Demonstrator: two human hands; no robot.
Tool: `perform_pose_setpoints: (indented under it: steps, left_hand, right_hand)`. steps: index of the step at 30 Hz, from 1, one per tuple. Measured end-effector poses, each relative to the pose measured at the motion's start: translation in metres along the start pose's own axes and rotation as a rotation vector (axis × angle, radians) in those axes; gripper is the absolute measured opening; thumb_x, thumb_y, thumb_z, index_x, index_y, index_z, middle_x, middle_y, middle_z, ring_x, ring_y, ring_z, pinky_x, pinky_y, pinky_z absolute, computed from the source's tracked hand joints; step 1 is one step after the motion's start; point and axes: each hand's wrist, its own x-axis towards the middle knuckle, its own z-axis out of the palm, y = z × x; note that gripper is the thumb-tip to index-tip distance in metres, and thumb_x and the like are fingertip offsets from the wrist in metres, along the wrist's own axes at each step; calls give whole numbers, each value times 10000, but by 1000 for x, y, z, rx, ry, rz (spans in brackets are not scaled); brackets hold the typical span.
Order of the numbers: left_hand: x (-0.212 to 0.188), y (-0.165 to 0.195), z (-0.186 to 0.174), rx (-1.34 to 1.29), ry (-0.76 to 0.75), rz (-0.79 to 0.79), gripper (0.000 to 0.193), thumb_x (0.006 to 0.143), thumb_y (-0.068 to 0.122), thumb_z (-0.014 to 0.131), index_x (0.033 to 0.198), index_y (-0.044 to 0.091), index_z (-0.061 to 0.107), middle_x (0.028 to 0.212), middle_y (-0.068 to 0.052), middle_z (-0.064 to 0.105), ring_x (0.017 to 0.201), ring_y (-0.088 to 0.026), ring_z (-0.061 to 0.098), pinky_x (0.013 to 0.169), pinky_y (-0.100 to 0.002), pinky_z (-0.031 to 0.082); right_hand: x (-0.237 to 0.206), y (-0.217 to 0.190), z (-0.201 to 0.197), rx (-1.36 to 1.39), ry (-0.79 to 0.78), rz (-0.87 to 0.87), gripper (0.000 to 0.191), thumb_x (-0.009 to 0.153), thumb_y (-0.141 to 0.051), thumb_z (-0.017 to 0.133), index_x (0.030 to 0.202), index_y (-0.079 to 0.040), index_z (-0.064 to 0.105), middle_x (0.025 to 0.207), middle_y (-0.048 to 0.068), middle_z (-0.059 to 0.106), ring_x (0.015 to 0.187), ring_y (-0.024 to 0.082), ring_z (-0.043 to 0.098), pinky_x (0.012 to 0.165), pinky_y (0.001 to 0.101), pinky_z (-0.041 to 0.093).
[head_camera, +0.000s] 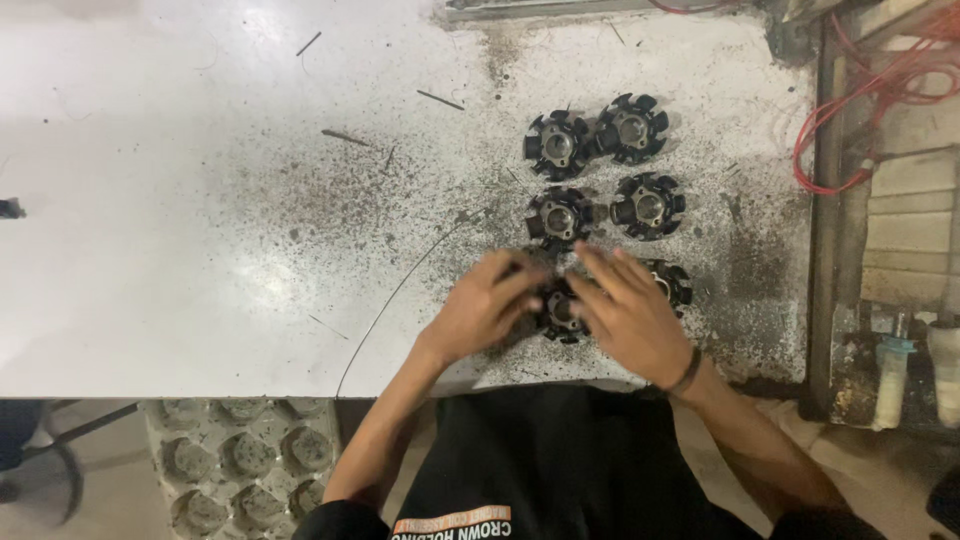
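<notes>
Nearest the camera: black shirt (545, 460) of the person, forearms reaching out. Both hands meet on one black round slotted metal core (558, 312) lying on the table near its front edge. Left hand (485, 305) curls over its left side, right hand (630, 312) lies over its right, fingers partly spread; hold looks loose, a firm clasp cannot be told.

Risk, as a judgement: core sits near the front edge, a slip could drop it; the half-hidden sixth core (675, 282) beside the right hand could get knocked.

Surface: big white metal table (180, 230), dirty with dark filings, thin wire (400, 290) across it. Four more cores (600, 170) in pairs beyond. Red cables (860, 110) right; grey moulded tray (240, 460) below.
</notes>
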Motion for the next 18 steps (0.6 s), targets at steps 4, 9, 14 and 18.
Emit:
perform_pose_setpoints:
  steps: [4, 9, 14, 18]
  left_hand:
    - [34, -16, 8, 299, 43, -161, 497, 884, 180, 726, 1368, 234, 625, 1109, -122, 556, 1051, -325, 628, 838, -458, 550]
    - [36, -27, 10, 214, 68, -105, 492, 896, 123, 745, 1366, 199, 624, 1139, -141, 587, 1038, -351, 625, 837, -463, 543]
    - [5, -56, -16, 403, 354, -244, 454, 888, 41, 771, 1325, -24, 664, 1261, -226, 617, 1140, -402, 578, 926, -513, 511]
    - [-9, -75, -13, 469, 367, -288, 193, 907, 37, 798, 1095, 52, 761, 1119, -112, 702, 1005, -312, 652, 868, -454, 545]
  right_hand:
    - [-37, -38, 3, 61, 61, 80, 444, 900, -387, 703, 1091, 13, 732, 1445, 247, 535, 1337, 380, 511, 1116, 522, 382]
    - [-22, -48, 11, -16, 104, 239, 388, 880, -324, 713, 1047, 26, 737, 1429, 208, 571, 1291, 372, 517, 1113, 527, 379]
    - [-30, -51, -3, 32, 185, 207, 426, 906, -333, 740, 1161, 8, 762, 1469, 196, 595, 1370, 300, 519, 1148, 505, 367]
    - [-95, -6, -41, -14, 491, 275, 245, 941, -191, 762, 1095, -1, 780, 1378, 154, 661, 1307, 252, 601, 1110, 452, 397]
